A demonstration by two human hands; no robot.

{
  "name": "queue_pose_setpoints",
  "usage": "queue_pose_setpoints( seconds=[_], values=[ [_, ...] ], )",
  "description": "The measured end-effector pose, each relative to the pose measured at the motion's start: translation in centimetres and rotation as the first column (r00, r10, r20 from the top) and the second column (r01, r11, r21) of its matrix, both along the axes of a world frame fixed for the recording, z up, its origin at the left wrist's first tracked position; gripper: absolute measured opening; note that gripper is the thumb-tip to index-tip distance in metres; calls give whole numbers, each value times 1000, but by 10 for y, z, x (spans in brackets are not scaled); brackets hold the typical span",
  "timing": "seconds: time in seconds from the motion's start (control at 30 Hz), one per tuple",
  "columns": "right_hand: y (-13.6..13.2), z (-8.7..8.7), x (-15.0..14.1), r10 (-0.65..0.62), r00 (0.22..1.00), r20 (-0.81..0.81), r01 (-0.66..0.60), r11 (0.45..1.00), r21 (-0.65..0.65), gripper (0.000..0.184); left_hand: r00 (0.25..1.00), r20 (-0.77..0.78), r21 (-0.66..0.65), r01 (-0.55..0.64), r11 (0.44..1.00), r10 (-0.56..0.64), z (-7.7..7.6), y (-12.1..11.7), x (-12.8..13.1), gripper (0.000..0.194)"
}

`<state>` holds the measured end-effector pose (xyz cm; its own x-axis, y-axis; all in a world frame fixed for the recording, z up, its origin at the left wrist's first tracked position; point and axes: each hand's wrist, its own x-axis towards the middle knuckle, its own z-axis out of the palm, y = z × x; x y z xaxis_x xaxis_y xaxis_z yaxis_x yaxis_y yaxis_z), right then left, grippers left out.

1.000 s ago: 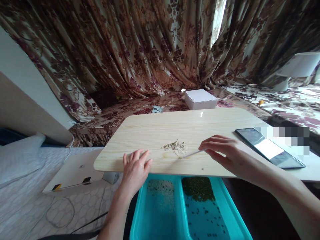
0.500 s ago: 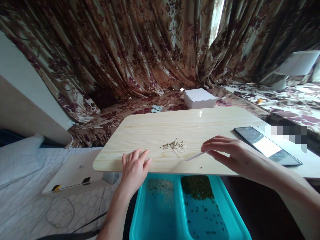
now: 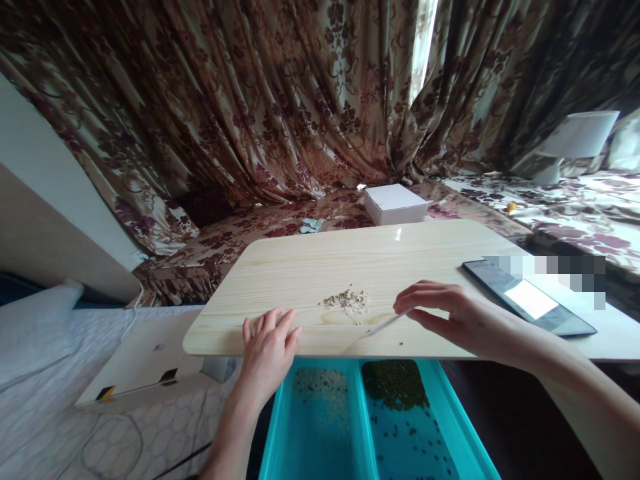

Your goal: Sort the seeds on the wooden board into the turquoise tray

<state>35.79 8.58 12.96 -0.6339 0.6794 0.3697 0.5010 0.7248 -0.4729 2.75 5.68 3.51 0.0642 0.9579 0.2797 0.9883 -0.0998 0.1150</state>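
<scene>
Right hand (image 3: 445, 310) pinches the pale stick (image 3: 389, 321) near one end, presumably for fine control, its tip near the mixed grains (image 3: 354, 305) on the tabletop (image 3: 300, 267); left hand (image 3: 267, 345) rests there, fingers spread, grasping nothing, perhaps for support, turquoise tray (image 3: 369, 427) below the edge

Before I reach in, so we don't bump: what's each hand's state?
Left hand: open, resting on the table.
Right hand: closed on a thin pale stick.

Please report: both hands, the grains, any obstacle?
Left hand open on table. Right hand holds stick, tip near grains. Tablet away from grains.
</scene>
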Motion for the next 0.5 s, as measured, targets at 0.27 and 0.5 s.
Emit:
queue_pose_setpoints(
  seconds=[0.27,0.5],
  values=[
    [-19,4,20,-40,999,21,41,998,-44,26,1000,-3,15,4,1000,-4,-1,0,1,36],
    [-2,3,10,-37,999,-19,36,999,-20,27,1000,2,8,-4,1000,4,0,-1,1,37]
  ],
)
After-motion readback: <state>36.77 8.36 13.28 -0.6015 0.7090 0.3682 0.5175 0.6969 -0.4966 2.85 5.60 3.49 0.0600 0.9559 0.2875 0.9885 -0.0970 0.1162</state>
